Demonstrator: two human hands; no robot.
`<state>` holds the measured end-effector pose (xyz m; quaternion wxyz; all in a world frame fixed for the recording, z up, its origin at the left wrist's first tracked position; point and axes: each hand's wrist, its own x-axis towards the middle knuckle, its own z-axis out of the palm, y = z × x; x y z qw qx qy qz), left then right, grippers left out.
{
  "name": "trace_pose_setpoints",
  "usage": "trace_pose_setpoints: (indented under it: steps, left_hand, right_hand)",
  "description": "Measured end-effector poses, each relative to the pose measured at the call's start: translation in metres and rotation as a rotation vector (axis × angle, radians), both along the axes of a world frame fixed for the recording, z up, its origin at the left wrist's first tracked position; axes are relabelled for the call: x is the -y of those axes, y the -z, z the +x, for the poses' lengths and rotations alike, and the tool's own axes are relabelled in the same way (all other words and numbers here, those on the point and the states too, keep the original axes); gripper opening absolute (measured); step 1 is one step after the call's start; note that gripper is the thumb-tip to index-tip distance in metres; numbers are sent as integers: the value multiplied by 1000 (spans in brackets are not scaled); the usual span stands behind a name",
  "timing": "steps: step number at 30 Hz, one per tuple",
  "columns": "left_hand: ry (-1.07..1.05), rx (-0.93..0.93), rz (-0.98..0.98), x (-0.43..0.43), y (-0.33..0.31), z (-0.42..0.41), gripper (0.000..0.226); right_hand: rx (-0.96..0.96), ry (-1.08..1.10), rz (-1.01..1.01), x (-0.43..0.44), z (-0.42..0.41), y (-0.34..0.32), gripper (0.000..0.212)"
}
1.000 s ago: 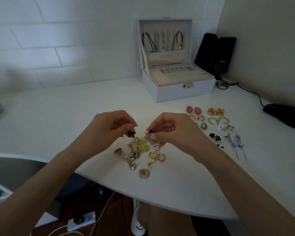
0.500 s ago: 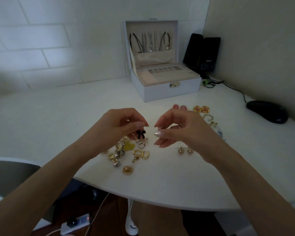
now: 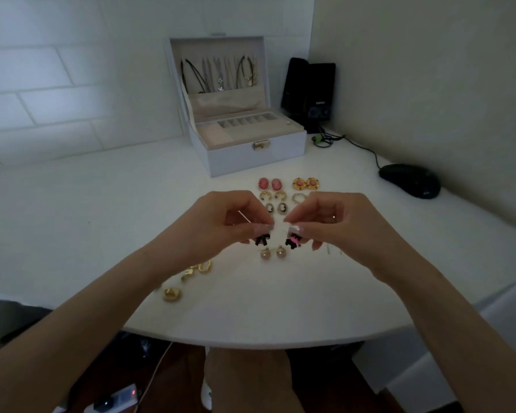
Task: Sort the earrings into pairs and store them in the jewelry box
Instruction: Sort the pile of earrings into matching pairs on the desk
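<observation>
My left hand (image 3: 221, 222) pinches a black bow earring (image 3: 262, 239) above the white table. My right hand (image 3: 337, 225) pinches a matching black bow earring with a pink spot (image 3: 293, 241). Two round pearl studs (image 3: 273, 252) lie just below them. Sorted pairs lie behind my hands: pink ovals (image 3: 269, 184), orange-gold rounds (image 3: 306, 183), gold hoops (image 3: 271, 195) and dark cameos (image 3: 276, 208). Unsorted gold earrings (image 3: 188, 277) lie partly hidden under my left forearm. The white jewelry box (image 3: 256, 150) stands open at the back, with necklaces hanging in its lid.
Black speakers (image 3: 309, 90) stand right of the box, with a cable running to a black mouse (image 3: 408, 180) near the right wall. The table's curved front edge (image 3: 251, 342) is close to my body. A power strip lies on the floor below.
Both hands moved right from the unsorted pile to above the pearl studs, each holding a bow earring. The view shifted so the sorted pairs show behind my hands.
</observation>
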<state>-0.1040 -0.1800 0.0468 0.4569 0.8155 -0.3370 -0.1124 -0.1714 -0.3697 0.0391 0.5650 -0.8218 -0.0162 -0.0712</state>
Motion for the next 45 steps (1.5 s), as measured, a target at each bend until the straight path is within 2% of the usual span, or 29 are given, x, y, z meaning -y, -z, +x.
trace_pose_setpoints:
  steps: [11,20,24,30,34,40,45]
  left_hand:
    - [132,184,192,48,19,-17,6]
    - [228,134,326,62,25,-25,7]
    - [268,198,397,64,25,-26,7]
    - [193,486,503,68,30,-22,6]
    - [139,623,526,69,33,-19,9]
    - [42,668,523,68,35,-11,14]
    - [16,625,507,71,34,-5,17]
  right_hand:
    - [-75,25,-90,41,-31,13,15]
    - [-163,-64,-141,52,-37,16,9]
    - [-210,-127,-143,51,-36,19,11]
    - [-109,8,-262,43,-27,24,19]
    - [-57,69,-260,39,-23,29,21]
    - [-7,125,-349,33,-15,32,14]
    - [46,139,-469,27,-7,31,14]
